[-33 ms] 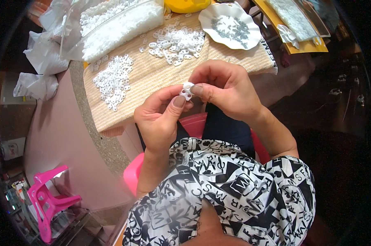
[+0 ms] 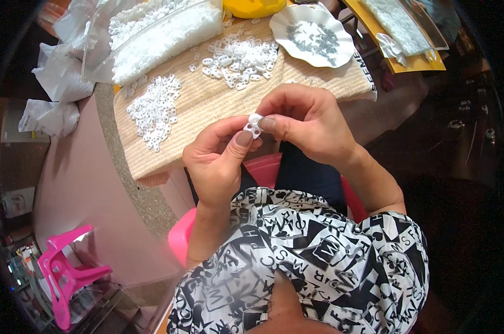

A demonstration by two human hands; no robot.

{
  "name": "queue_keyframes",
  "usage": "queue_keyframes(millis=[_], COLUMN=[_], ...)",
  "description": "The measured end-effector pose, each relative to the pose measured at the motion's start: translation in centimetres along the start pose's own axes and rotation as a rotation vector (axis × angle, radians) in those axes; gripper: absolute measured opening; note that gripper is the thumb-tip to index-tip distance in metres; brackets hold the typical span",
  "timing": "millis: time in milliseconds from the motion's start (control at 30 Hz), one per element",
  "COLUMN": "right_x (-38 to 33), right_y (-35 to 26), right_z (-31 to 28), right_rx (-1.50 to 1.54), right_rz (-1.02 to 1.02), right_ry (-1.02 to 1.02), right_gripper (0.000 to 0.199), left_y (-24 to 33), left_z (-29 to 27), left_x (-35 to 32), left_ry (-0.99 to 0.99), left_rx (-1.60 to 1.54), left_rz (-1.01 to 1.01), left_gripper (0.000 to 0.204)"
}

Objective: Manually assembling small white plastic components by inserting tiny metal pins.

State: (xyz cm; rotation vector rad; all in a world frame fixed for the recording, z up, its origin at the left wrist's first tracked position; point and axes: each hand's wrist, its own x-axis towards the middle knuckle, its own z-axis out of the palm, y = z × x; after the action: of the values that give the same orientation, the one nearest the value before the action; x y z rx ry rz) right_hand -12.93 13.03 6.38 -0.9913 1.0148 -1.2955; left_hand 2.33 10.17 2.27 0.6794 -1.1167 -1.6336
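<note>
A small white plastic part with round holes (image 2: 253,127) is pinched between my two hands, above the near edge of the cloth-covered table. My left hand (image 2: 216,158) grips its lower left side between thumb and fingers. From the upper right, my right hand (image 2: 307,119) holds it with the thumb pressed on its face and the fingers curled behind. Whether it is one piece or two joined pieces is too small to tell. Beyond my hands lie a pile of white two-holed pieces (image 2: 241,58) and, to the left, a pile of smaller white pieces (image 2: 153,111).
A clear container of white parts (image 2: 165,44) stands at the back left, beside a yellow bowl (image 2: 255,6). A scalloped white plate (image 2: 285,28) holds small grey and white parts. White plastic bags (image 2: 62,72) hang at left. A pink stool (image 2: 68,267) lies tipped on the floor.
</note>
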Motion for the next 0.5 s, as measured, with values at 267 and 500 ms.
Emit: queue_keyframes(millis=[267,500], right_x=[-0.4,-0.5], right_y=[0.2,0.5], right_z=[-0.1,0.0], right_rx=[-0.070,-0.049], right_rz=[-0.016,-0.038], right_ry=[-0.017,-0.029], right_gripper=[0.010,0.007], left_y=[-1.7,-1.9], left_z=[-0.2,0.0], left_x=[0.2,0.5], left_ry=[-0.110,-0.157], left_rx=[-0.029,-0.026], left_rz=[0.258,0.417], left_gripper=[0.025,0.024])
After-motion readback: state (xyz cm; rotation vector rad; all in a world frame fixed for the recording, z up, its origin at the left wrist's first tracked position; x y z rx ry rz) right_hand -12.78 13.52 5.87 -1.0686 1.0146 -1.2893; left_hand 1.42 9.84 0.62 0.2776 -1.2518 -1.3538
